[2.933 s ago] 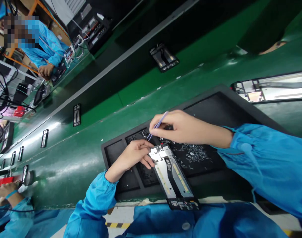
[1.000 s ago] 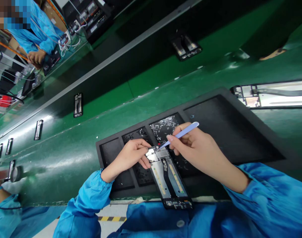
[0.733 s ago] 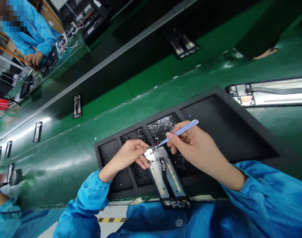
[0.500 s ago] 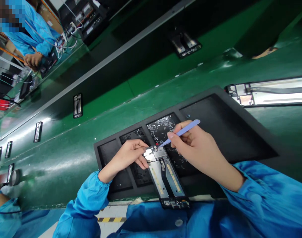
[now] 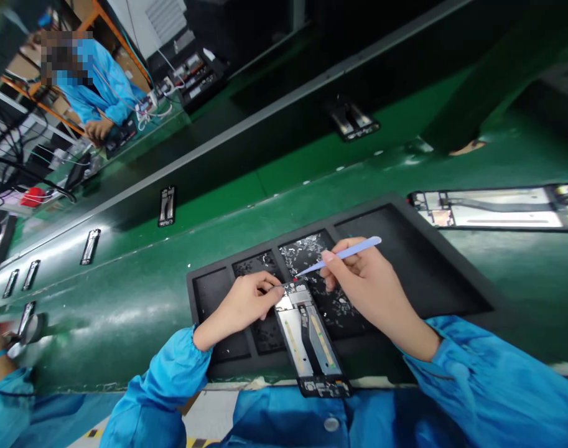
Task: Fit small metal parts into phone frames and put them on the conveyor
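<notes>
While our left hand pinches the top-left corner of the opened phone, slanting towards us just beside it across the black tray, our right hand grips lilac tweezers, tips right by the phone's top edge!

Tip of the tweezers shifted from over the open phone to just past its top edge, beside the red spot. Left hand: lower fingers, previously extended, now mostly hidden.

Open phone, blk-edged, angled; lilac tweezers nr top
</notes>
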### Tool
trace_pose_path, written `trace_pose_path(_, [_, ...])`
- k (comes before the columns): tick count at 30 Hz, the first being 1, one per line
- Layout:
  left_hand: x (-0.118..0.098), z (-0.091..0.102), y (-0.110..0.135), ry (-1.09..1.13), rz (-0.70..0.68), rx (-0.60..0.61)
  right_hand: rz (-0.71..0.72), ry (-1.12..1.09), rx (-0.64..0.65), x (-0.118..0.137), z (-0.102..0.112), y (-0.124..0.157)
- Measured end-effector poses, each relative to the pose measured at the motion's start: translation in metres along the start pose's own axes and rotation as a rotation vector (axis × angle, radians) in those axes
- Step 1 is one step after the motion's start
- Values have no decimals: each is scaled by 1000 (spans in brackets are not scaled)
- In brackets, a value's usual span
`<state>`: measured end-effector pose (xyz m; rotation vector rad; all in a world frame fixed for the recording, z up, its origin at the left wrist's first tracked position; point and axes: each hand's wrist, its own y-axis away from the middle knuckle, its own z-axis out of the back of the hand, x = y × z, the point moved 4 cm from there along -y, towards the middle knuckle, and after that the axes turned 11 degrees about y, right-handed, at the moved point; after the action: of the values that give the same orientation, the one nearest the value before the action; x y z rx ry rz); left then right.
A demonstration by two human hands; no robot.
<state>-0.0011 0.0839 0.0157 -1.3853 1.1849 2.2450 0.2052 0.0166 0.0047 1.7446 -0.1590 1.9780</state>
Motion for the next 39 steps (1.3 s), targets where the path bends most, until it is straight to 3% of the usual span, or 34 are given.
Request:
trace_pose_path(4, [-17,1,14,-237,-244,-150,27,-43,-89,5,24,8])
trace_pose_path(8, [-25,-5,4,-357,-422,-36,14,-37,-92,2,43,22])
trace_pose_path(11, [-26,-5,-7,-392,-484,22,18,-11,-26,-2,34,31])
trace_pose_path(17, [-25,0,-15,-380,-511,29,28,72,19,-6,-1,30])
trace_pose_path(21, [-25,-2,-13,-388,-520,13,34,111,68,-9,-11,26])
trace_pose_path(34, [-23,-9,-12,-467,-595,4,14,95,29,-8,-10,26])
trace_pose_path(39, [-23,-10,-18,-446,-586,21,42,94,-43,5,17,30])
